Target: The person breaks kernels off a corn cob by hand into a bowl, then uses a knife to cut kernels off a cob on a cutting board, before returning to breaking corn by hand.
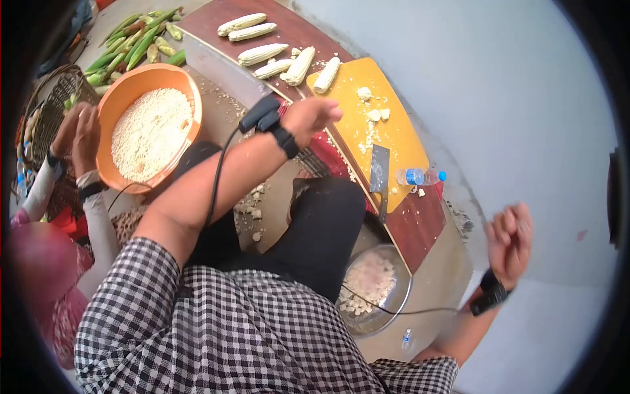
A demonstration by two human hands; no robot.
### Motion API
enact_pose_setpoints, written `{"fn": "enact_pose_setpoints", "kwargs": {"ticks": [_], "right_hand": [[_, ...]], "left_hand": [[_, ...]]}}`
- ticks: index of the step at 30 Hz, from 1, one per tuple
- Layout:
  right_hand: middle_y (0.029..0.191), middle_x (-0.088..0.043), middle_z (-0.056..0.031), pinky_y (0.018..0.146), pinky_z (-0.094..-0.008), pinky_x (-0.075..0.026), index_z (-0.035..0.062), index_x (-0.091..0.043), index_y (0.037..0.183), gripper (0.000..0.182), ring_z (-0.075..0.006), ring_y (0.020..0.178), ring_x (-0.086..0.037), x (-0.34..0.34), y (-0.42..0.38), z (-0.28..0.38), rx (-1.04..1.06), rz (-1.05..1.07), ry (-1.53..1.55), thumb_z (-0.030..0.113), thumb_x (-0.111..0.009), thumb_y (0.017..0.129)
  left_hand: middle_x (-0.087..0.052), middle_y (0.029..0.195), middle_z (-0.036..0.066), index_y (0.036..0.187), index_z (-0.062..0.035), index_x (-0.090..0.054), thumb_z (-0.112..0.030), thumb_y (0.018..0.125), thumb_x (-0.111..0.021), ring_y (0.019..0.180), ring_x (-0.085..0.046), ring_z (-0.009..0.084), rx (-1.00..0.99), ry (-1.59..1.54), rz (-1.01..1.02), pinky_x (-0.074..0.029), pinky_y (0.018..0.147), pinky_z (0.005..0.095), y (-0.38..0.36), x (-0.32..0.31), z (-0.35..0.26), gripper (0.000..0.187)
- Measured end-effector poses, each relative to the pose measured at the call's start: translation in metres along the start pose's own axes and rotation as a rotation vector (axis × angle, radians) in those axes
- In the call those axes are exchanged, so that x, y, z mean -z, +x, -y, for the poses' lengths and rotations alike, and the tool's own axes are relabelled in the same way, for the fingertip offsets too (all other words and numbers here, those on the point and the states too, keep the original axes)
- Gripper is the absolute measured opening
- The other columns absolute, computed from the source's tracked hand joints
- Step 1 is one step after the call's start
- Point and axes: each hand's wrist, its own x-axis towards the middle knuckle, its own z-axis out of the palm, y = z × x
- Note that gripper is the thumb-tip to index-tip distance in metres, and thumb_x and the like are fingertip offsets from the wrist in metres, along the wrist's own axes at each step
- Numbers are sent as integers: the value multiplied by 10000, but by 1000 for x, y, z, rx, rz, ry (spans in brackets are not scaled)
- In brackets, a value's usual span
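My left hand (311, 119) is held out above the near edge of the low table, its fingers stretched and apart with nothing visible in them. Off to the right, my right hand (508, 241) is raised beside the wall, fingers loosely bent and holding nothing I can see. Between them lies a yellow cutting board (400, 141) with corn pieces (375, 115) and a cleaver (379, 169), its handle over the board's near edge. One white corn cob (327, 75) rests on the board's far-left corner; several more cobs (262, 54) lie on the red-brown table (216, 20).
A water bottle (420, 176) lies by the board. A metal bowl (401, 305) of cut corn stands near my leg. At left are an orange basin (195, 98) of kernels, a wicker basket (49, 108), unhusked corn (141, 43) and another person's raised hands (82, 134).
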Motion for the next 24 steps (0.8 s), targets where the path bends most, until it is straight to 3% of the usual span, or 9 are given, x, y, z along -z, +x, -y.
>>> {"fn": "enact_pose_setpoints", "kwargs": {"ticks": [3, 5, 7, 9, 12, 14, 16, 20, 24], "right_hand": [[937, -555, -69, 651, -267, -416, 5, -485, 1176, 283, -126, 760, -490, 31, 90, -72, -141, 12, 32, 112, -475, 914], [1052, -574, -110, 695, -289, -460, 6, -461, 1199, 299, -155, 825, -537, 55, 147, -131, -280, -74, -1, 85, -487, 912], [1124, -560, -128, 718, -294, -488, 33, -428, 1247, 359, -177, 899, -566, 86, 193, -200, -356, -179, -41, 75, -514, 901], [1179, -531, -142, 730, -297, -506, 60, -391, 1297, 452, -203, 949, -580, 112, 227, -263, -447, -317, -194, 92, -555, 877], [1231, -500, -177, 801, -354, -498, 61, -367, 1326, 553, -262, 1009, -568, 138, 266, -335, -419, -390, -581, 119, -604, 830], [1242, -487, -204, 874, -381, -464, 62, -360, 1334, 603, -304, 1067, -537, 167, 292, -382, -215, -296, -1006, 125, -627, 797], [1238, -477, -235, 980, -406, -390, 89, -382, 1327, 622, -368, 1157, -468, 166, 307, -401, -40, -231, -1274, 122, -644, 764], [1232, -476, -223, 957, -411, -409, 114, -423, 1292, 592, -370, 1138, -477, 156, 324, -421, -236, -152, -1451, 115, -668, 753], [1119, -550, -212, 884, -397, -457, 94, -452, 1258, 548, -365, 1031, -545, 163, 325, -442, -241, -172, -1467, 88, -667, 754]], "left_hand": [[-671, 830, 62, 980, -35, -606, -174, 848, -564, 831, -625, 151, 75, -5, -135, -449, 753, 274, 21, 46, 56, 196], [-656, 859, 66, 1036, -15, -570, -104, 867, -516, 786, -622, 145, 330, -15, -265, -477, 696, 263, 9, 40, 61, 198], [-657, 887, 71, 1036, -23, -569, -90, 875, -495, 828, -628, 146, 272, 52, -3, -481, 726, 268, 3, 31, 66, 189], [-657, 900, 75, 1033, -33, -576, -110, 891, -480, 849, -626, 152, 276, 90, 57, -470, 782, 265, -2, 19, 57, 188], [-655, 909, 71, 1043, -35, -573, -101, 900, -464, 862, -625, 161, 336, -45, 18, -470, 795, 271, -7, 14, 32, 191], [-650, 903, 67, 1045, -35, -572, -99, 904, -457, 866, -622, 168, 314, -105, -24, -471, 796, 274, -3, 22, 27, 192], [-642, 880, 65, 1038, -34, -571, -95, 905, -454, 862, -620, 178, 294, -112, -104, -472, 801, 277, 0, 29, 24, 187], [-626, 837, 58, 1021, -33, -569, -91, 908, -450, 849, -617, 190, 357, -169, -180, -473, 804, 280, 1, 36, 24, 174], [-623, 835, 59, 1017, -35, -567, -88, 908, -452, 847, -617, 189, 348, -188, -176, -475, 799, 282, 0, 39, 25, 168]]}}
